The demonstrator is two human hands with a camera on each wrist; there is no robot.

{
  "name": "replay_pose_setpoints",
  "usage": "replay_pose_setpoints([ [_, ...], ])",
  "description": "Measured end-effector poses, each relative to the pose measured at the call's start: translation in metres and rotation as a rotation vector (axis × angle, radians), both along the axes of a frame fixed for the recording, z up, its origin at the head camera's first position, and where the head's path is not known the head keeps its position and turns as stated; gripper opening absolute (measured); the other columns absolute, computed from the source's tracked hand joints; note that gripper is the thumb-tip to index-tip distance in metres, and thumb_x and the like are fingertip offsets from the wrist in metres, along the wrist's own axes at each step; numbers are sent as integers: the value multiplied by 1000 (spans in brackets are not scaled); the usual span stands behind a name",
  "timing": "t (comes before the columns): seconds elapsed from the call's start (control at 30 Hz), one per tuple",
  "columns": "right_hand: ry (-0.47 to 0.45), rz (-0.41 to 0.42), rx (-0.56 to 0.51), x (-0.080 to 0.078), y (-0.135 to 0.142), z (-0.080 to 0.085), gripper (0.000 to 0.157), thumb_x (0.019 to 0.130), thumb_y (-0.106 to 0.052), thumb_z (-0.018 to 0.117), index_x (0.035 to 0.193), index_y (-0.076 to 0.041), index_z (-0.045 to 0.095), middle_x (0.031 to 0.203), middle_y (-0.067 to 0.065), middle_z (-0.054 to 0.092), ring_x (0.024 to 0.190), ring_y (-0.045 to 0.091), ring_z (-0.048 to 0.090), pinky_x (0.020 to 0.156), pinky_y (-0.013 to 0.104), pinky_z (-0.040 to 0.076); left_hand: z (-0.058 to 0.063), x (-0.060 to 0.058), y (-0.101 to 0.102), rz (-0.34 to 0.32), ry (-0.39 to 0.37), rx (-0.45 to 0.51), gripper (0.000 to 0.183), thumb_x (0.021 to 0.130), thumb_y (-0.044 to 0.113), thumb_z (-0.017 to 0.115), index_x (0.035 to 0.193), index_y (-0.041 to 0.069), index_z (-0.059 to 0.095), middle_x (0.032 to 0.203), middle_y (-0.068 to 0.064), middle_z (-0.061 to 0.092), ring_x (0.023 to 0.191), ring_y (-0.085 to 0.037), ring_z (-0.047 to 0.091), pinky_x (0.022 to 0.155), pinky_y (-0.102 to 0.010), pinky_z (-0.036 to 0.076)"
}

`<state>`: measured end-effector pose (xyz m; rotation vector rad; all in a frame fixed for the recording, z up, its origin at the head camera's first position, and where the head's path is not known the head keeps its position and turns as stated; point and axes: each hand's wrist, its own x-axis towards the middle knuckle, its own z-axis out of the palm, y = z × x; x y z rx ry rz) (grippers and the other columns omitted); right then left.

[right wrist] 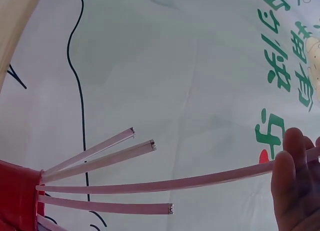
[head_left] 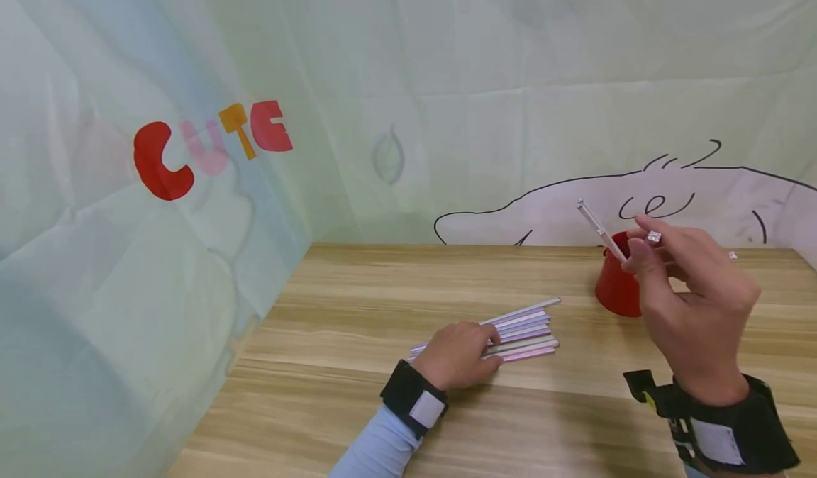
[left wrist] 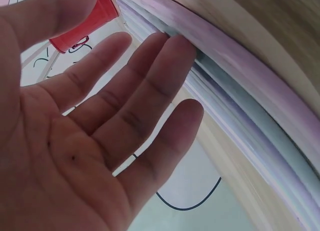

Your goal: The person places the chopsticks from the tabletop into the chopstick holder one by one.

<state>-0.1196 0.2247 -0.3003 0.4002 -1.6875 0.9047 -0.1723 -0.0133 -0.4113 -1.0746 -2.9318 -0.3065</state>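
Right hand (head_left: 696, 283) has a closed fingertip grip on one pink stick (right wrist: 200, 181), near its top. Left hand (head_left: 461, 354) lax, fingertips on the loose sticks (head_left: 526, 335). Pink stick slants up from the red bucket (head_left: 615, 290) to those fingers; can't quite tell how deep its foot sits. I'd call it partway: several planted sticks (right wrist: 115, 158) inside, the loose ones left on the counter (head_left: 357, 286), long axes roughly left-right.

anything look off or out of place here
Nothing looks clearly spilled or damaged. Just slightly untidy: the slim pastel strips on the wood-grain table have uneven ends, and the thin pink strips in the tapered red bucket splay at different angles.
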Motion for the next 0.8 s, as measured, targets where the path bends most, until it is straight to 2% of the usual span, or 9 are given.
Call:
replay_pose_setpoints([
  [0.17, 11, -55, -6, -1, 3, -2, 27, 78, 2, 69, 105, -4, 69, 90, 20, 67, 80, 11, 60, 72, 7, 42, 0, 1, -1, -9, 13, -7, 26, 83, 33, 64, 100, 13, 64, 79, 5, 59, 63, -6, 46, 54, -22, 40],
  [0.43, -93, -104, 22, -7, 12, -7, 32, 81, -5, 68, 113, -10, 66, 100, 13, 68, 80, 8, 61, 71, 6, 41, -3, 0, 0, -2, -1, -20, 25, 82, 33, 65, 97, 14, 64, 86, 3, 60, 66, -7, 47, 57, -22, 41],
  [0.7, -251, -170, -10, -9, 19, -13, 39, 86, -19, 63, 124, -28, 59, 112, 5, 65, 80, -15, 50, 69, 3, 37, -6, 0, 0, -21, -5, -43, 24, 81, 33, 68, 96, 15, 63, 81, 6, 57, 65, -6, 45, 56, -21, 40],
  [0.8, -267, -171, -32, -9, 18, -13, 37, 86, -21, 63, 122, -28, 61, 110, 4, 65, 79, -14, 51, 69, 3, 38, -5, 0, 0, -21, -8, -46, 23, 80, 32, 68, 95, 15, 63, 80, 6, 57, 65, -6, 45, 56, -21, 40],
])
